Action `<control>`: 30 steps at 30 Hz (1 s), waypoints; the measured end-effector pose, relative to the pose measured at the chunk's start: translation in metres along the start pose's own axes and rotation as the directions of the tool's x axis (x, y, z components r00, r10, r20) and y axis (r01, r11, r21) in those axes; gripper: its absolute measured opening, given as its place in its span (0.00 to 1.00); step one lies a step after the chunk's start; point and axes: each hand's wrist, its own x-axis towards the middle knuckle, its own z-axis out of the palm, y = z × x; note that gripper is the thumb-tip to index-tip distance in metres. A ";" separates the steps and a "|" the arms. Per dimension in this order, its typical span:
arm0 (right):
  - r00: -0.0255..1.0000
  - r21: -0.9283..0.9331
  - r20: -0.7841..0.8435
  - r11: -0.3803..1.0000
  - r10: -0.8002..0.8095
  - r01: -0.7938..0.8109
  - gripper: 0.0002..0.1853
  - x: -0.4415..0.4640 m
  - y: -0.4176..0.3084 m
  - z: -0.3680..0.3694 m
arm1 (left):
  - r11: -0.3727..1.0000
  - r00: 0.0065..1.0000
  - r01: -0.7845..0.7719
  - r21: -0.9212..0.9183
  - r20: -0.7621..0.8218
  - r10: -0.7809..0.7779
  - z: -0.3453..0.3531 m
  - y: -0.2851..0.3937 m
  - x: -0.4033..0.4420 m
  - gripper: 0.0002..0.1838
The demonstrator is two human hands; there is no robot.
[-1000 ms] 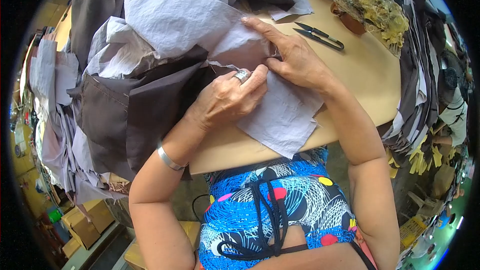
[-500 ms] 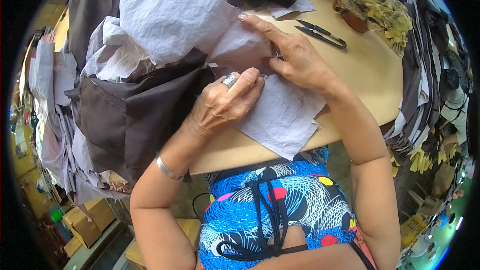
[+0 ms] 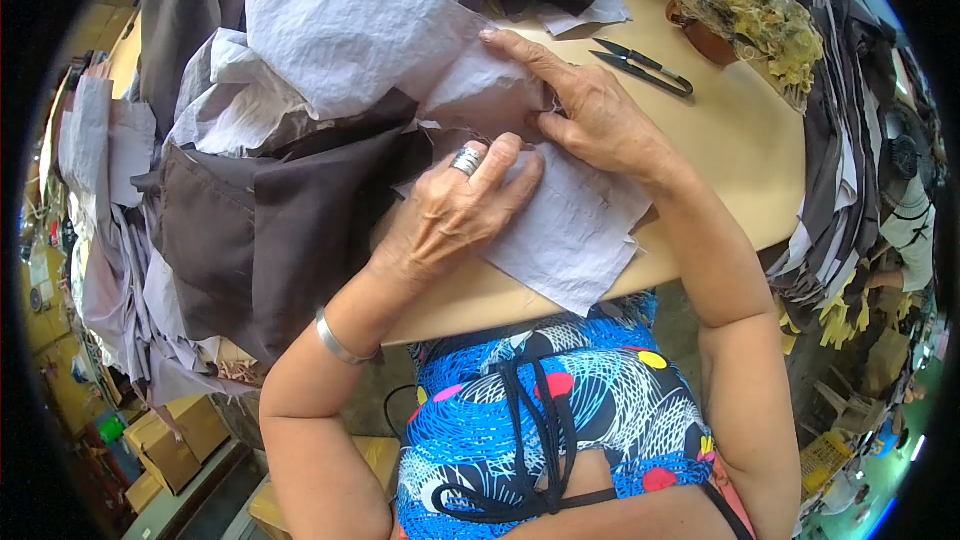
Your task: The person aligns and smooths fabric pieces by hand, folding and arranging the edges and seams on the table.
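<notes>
Light grey cloth pieces and a dark grey-brown cloth lie in a layered heap on the table. My left hand, with a silver ring and bracelet, has its fingers bent down at a frayed seam where light and dark cloth meet; its fingertips are partly hidden, closed on the cloth edge. My right hand rests on the light cloth, index finger stretched out at its upper edge and thumb apart near the seam. Black thread snips lie on the table, right of my right hand.
A clump of yellow and grey thread scraps sits in a brown holder at the table's upper right. Dark and light cloth strips hang along the right side. More cloth hangs at left, above cardboard boxes.
My left hand has shifted slightly right and down, its fingers a little straighter over the light cloth. My right hand stays nearly in place, and the cloth heap has moved slightly right.
</notes>
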 end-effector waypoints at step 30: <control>0.999 -0.116 0.046 0.993 0.020 -0.015 0.51 -0.001 -0.010 -0.024 | 0.995 0.996 0.084 -0.058 0.023 -0.083 0.000 0.001 -0.003 0.22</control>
